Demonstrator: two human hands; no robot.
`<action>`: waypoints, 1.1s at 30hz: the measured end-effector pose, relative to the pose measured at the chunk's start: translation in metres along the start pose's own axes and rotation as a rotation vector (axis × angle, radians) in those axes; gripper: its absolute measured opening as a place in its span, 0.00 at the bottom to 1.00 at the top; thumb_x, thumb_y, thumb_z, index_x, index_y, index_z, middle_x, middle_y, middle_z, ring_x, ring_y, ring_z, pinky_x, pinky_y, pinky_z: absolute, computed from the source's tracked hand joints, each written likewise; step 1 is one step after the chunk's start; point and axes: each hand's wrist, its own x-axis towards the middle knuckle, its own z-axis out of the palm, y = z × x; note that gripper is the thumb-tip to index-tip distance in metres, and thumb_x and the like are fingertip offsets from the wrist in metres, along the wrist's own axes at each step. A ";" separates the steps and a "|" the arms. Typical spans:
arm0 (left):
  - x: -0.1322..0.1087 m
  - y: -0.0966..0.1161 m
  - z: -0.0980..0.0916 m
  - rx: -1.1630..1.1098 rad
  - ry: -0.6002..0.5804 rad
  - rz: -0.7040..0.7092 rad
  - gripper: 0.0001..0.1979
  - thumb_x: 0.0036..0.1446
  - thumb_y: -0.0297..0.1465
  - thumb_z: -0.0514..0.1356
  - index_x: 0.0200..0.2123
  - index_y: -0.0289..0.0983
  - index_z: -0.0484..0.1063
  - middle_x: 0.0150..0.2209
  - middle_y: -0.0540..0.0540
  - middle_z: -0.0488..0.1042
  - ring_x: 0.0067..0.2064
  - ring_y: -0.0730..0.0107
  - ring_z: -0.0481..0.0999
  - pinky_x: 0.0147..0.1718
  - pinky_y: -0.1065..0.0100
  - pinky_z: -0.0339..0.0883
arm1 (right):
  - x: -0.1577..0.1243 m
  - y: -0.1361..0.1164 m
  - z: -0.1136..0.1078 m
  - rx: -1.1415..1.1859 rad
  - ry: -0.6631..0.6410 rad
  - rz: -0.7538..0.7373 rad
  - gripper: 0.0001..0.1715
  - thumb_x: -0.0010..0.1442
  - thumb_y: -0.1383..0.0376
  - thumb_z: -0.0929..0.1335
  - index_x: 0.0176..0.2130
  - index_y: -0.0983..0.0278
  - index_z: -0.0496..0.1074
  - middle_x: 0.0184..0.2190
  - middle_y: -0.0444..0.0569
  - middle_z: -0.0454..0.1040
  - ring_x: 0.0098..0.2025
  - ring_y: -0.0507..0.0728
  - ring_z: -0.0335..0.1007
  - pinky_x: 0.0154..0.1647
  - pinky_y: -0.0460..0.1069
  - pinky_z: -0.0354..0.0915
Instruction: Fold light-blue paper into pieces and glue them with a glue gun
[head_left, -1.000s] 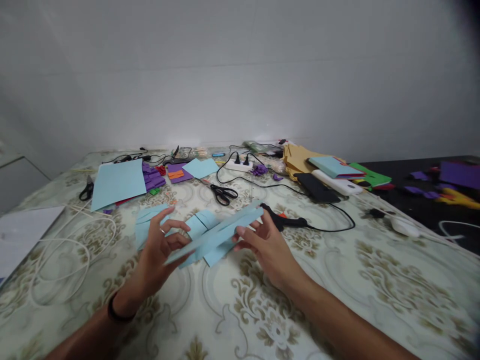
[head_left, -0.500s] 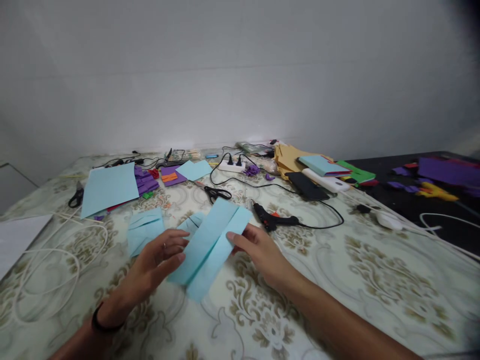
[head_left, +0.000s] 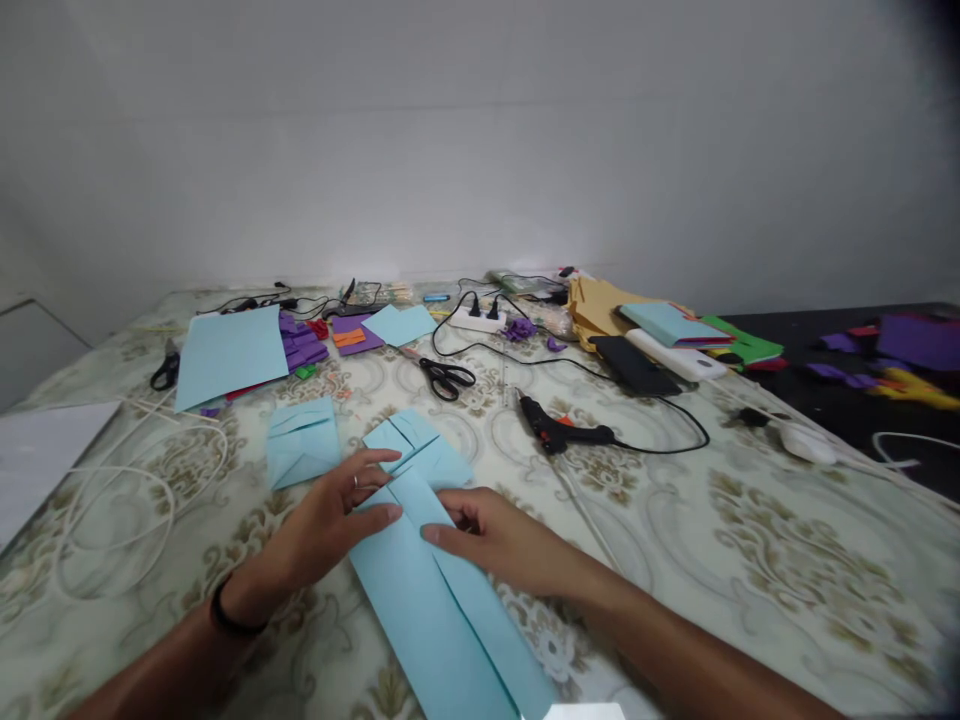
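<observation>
The folded light-blue paper (head_left: 450, 600) is lying at the near middle of the desk (head_left: 750, 620), running from between the hands towards the near edge of view, which is cutting off its near end. A small white patch (head_left: 585, 711) is showing beside that end, too cropped to identify. The left hand (head_left: 326, 525) is staying half open, its thumb pressing on the paper's far left corner and its index finger reaching across the far end; its other fingers are curling partly out of sight, so whether they are gripping cannot be told. The right hand (head_left: 502, 535) is pinching the paper's right edge, thumb on top, fingertips disappearing behind it. Just beyond, a folded light-blue piece (head_left: 431, 455) is being partly covered; another folded piece (head_left: 304, 445) is resting farther left. At far left, a flat light-blue sheet (head_left: 232, 355) is covering part of a pile. A white sheet (head_left: 52, 450) is running out of view at left. At far right, a purple sheet (head_left: 922, 342) is looking blurred on a black surface (head_left: 806, 345).

The desk is wearing a pale covering with brown floral scrolls, where a glue gun (head_left: 559, 430) and black-handled scissors (head_left: 448, 378) are lying. A plain grey-white wall (head_left: 480, 150) is rising behind.
</observation>
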 end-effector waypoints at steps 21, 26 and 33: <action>0.009 0.001 -0.012 -0.102 0.119 -0.024 0.20 0.54 0.41 0.72 0.43 0.38 0.71 0.27 0.55 0.68 0.27 0.76 0.67 0.24 0.75 0.57 | -0.004 -0.002 -0.016 -0.009 0.027 0.052 0.33 0.62 0.54 0.74 0.62 0.57 0.66 0.32 0.43 0.72 0.30 0.54 0.66 0.30 0.47 0.63; 0.009 0.002 -0.012 -0.124 -0.103 -0.002 0.31 0.52 0.35 0.73 0.58 0.42 0.69 0.40 0.48 0.76 0.37 0.67 0.75 0.33 0.70 0.69 | -0.005 -0.003 -0.018 -0.023 -0.070 0.065 0.29 0.62 0.54 0.74 0.59 0.57 0.69 0.27 0.39 0.63 0.27 0.51 0.57 0.25 0.45 0.54; 0.007 -0.002 -0.015 0.046 -0.092 0.009 0.16 0.55 0.39 0.70 0.44 0.37 0.81 0.34 0.46 0.78 0.34 0.65 0.75 0.28 0.70 0.65 | -0.009 -0.010 -0.023 -0.024 -0.148 0.075 0.31 0.64 0.55 0.73 0.63 0.55 0.67 0.27 0.38 0.61 0.26 0.50 0.53 0.25 0.45 0.51</action>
